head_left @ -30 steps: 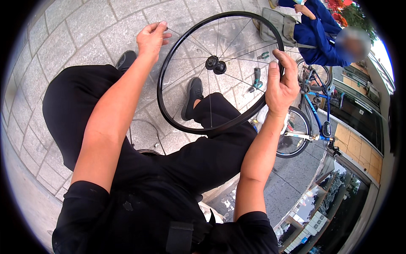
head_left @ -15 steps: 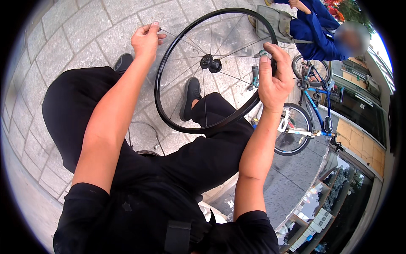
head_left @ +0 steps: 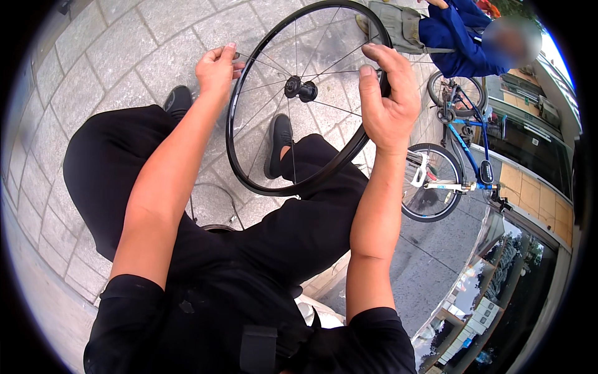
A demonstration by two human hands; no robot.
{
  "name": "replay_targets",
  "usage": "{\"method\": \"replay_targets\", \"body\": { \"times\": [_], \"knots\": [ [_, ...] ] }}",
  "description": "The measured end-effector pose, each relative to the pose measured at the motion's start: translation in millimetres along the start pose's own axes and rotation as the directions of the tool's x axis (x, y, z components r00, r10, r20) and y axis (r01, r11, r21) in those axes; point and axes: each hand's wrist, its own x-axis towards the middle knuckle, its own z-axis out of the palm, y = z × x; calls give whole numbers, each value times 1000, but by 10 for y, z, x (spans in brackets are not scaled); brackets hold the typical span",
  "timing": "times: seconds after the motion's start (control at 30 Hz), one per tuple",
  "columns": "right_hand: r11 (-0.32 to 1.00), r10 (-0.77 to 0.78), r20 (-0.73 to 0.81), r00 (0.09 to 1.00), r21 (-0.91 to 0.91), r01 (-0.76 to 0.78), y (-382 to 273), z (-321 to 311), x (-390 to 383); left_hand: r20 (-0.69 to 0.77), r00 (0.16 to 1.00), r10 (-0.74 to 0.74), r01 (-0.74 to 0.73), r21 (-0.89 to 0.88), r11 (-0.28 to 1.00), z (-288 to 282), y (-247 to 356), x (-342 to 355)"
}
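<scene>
My right hand (head_left: 389,106) grips the right side of a black bicycle wheel rim (head_left: 233,153), fingers curled round it. The wheel is held tilted above my legs, its black hub (head_left: 301,89) in the middle with thin spokes. To the left of the rim, my left hand (head_left: 215,71) has thumb and fingers pinched on a thin spoke end that sticks out past the rim. The tip of it is too small to make out.
A person in blue (head_left: 456,43) with a grey bag (head_left: 402,25) is at upper right. A blue bicycle (head_left: 468,146) stands at right beside a glass shopfront (head_left: 536,165). Another wheel (head_left: 221,225) lies partly hidden below my legs on the stone paving (head_left: 99,75).
The wheel and my right hand have shifted up and to the left in view. My left hand sits slightly lower. The tools on the paving are now out of sight.
</scene>
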Motion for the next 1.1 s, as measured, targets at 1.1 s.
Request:
{"method": "replay_targets", "body": {
  "times": [1.1],
  "knots": [
    [815, 403, -389, 828, 564, -132, 376, 241, -61, 872, 485, 71, -727, 358, 586, 781, 1672, -1426]
  ]
}}
